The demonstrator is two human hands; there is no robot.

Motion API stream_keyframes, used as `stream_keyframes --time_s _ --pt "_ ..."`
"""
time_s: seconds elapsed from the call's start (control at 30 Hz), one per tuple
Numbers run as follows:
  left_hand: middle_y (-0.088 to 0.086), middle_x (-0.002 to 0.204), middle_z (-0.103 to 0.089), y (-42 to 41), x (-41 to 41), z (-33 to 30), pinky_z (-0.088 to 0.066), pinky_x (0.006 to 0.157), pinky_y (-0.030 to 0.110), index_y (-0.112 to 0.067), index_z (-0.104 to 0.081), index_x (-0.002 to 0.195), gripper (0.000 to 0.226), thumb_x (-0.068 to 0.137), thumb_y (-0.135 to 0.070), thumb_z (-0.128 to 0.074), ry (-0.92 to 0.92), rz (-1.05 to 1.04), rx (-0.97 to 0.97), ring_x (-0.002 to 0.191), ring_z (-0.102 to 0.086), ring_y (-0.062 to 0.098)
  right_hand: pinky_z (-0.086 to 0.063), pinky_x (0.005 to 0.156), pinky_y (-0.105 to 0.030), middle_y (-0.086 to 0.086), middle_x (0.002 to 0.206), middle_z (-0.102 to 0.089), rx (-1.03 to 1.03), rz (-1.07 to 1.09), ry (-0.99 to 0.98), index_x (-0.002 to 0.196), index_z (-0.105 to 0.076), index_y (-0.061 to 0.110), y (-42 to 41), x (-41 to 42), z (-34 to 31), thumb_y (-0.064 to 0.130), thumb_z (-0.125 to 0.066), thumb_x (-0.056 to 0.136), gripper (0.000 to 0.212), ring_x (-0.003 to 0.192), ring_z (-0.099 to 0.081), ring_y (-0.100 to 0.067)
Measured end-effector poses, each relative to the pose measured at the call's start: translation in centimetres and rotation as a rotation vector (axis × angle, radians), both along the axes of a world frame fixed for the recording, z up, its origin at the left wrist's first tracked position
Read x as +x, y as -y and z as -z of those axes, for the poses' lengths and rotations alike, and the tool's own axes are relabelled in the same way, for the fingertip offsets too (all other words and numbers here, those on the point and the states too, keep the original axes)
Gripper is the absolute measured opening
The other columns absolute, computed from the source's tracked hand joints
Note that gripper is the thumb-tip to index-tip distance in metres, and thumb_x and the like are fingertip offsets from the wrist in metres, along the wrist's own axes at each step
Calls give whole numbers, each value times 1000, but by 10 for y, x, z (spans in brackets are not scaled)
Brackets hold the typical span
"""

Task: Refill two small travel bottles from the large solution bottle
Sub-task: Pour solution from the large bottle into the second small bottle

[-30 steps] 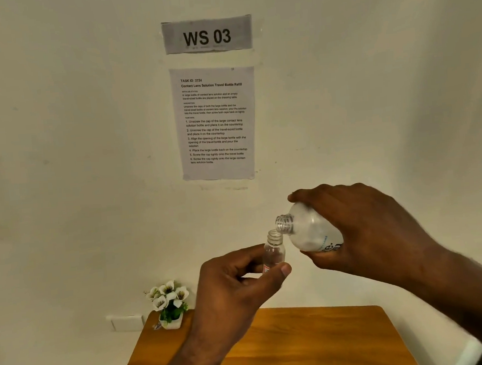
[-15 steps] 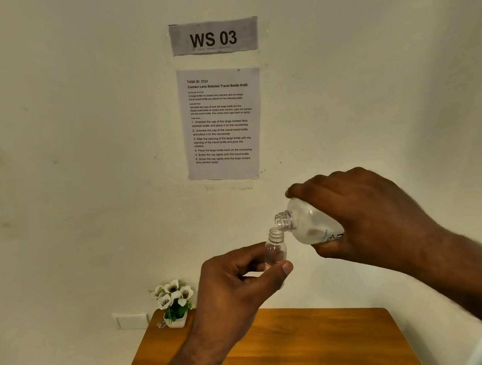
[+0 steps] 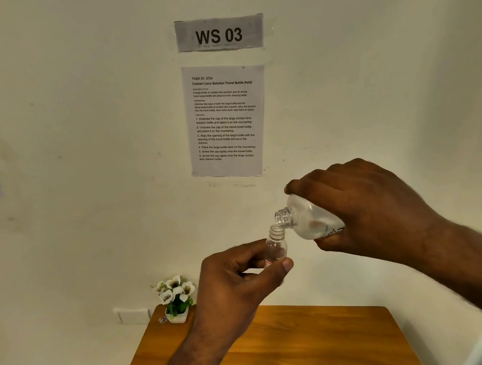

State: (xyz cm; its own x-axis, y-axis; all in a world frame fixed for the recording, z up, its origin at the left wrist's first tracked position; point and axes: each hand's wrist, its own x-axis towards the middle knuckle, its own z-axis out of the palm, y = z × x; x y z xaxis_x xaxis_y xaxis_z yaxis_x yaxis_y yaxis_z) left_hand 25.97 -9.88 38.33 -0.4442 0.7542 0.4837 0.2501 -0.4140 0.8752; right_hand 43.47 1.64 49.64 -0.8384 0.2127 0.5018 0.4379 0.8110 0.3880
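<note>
Left hand (image 3: 235, 285) fingers (image 3: 282, 265) pinching small travel bottle (image 3: 275, 244), upright, uncapped, held up above worktop (image 3: 316, 339). Right hand (image 3: 373, 210) fingers wrapped round large solution bottle (image 3: 308, 220), tipped neck-down to the left. Its mouth sits just above and beside the travel bottle's mouth, near touching. Flower pot (image 3: 175, 301) on worktop's far left corner, well below left fingers.

Showing: two hands, one large solution bottle (image 3: 308, 220), one travel bottle (image 3: 275, 244), one table (image 3: 316, 339), one flower pot (image 3: 175, 299), two wall papers.
</note>
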Motion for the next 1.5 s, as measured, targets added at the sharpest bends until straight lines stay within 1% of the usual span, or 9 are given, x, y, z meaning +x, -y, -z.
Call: stream_keyframes --time_s 0.17,0.47,0.63,0.73,0.8,0.97,1.1,1.17,1.5 --pt "-2 86 -81 2 -1 2 -60 63 21 -23 -83 99 28 73 -33 -82 -6 -5 -1 76 -75 23 -53 78 -40 2 115 -71 22 -23 1 130 -61 23 1 -1 0 42 -89 60 78 85 -68 -25" --pt "-3 87 -81 3 -2 5 -61 62 24 -25 -83 99 27 73 -33 -82 -9 -3 6 76 -75 23 -54 74 -40 2 113 -70 75 -66 -4 129 -61 21 -1 -2 -1 41 -89 58 79 82 -67 -26" --pt "-2 88 -81 3 -4 7 -65 65 36 -27 -83 99 25 75 -32 -84 -25 -10 -3 78 -75 25 -54 75 -40 2 113 -70 102 -80 -8 130 -60 21 -2 -2 -1 41 -88 58 79 82 -67 -25" --pt "0 89 -81 2 -4 8 -65 65 47 -27 -83 99 24 76 -31 -87 -12 -12 -9 79 -74 27 -54 75 -40 2 114 -70 112 -90 -4 130 -60 21 -3 -2 -2 40 -88 59 78 83 -67 -26" --pt "0 88 -81 2 -4 7 -64 66 50 -27 -83 99 25 75 -32 -86 -8 -19 -14 79 -75 27 -54 75 -40 2 115 -69 115 -90 4 131 -60 21 -3 -2 -2 40 -87 61 77 84 -67 -26" --pt "2 87 -81 4 -3 8 -65 66 46 -24 -83 100 25 75 -30 -84 -9 -14 -13 78 -74 28 -54 75 -41 1 114 -70 117 -100 8 131 -60 21 -4 -3 -1 40 -88 61 78 84 -67 -27" --pt "1 86 -81 5 -3 8 -63 62 28 -22 -84 98 28 73 -32 -82 1 -7 -4 78 -75 26 -54 75 -41 1 114 -69 121 -111 13 131 -59 21 -4 -4 -1 40 -87 62 77 84 -67 -27" --pt "0 87 -81 4 -4 8 -62 63 26 -20 -84 98 28 73 -32 -82 2 -4 -2 78 -75 26 -53 75 -41 2 113 -69 123 -113 14 131 -58 21 -5 -4 -1 41 -86 62 77 84 -67 -27" --pt "-2 88 -81 5 -5 8 -65 68 48 -23 -83 100 26 76 -30 -83 -29 -14 -18 80 -76 25 -52 77 -41 2 115 -69 125 -112 35 131 -59 21 -3 -3 -3 40 -86 64 74 85 -67 -27"
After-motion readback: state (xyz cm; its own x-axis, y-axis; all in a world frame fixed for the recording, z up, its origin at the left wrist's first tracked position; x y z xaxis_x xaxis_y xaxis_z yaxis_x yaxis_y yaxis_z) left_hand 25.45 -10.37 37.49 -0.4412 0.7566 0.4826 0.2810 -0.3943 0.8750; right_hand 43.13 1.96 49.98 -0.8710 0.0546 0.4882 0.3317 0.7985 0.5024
